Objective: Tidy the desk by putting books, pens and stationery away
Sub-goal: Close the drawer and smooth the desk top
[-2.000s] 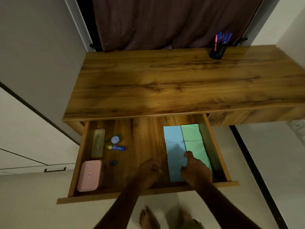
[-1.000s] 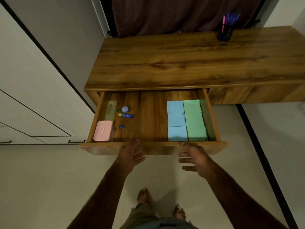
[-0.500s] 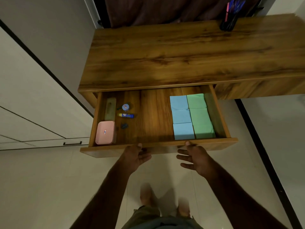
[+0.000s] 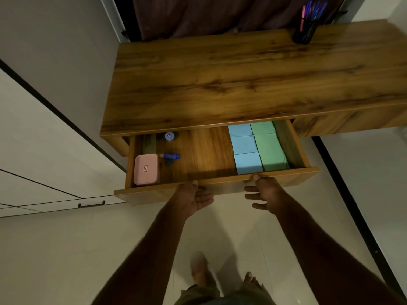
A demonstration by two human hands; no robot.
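Wooden desk [image 4: 242,80], mid-frame: its drawer [image 4: 293,179] — long axis left–right — is shown part-extended, paper blocks [image 4: 253,148] stowed inside. Left hand [image 4: 191,197] and right hand [image 4: 266,192] are pressed, fingers uncurled, against its front; closure is judged a push toward upper frame.

Dim, warm light is falling from above, glowing brightest on the floor of the drawer [image 4: 204,150] and the middle of the worktop [image 4: 253,80]. The drawer's front edge is casting a dark band inside it. Wide-angle distortion is bending the worktop's edges. The feet [image 4: 199,269] are showing motion blur, and the forearms [image 4: 154,249] are lying in shadow.
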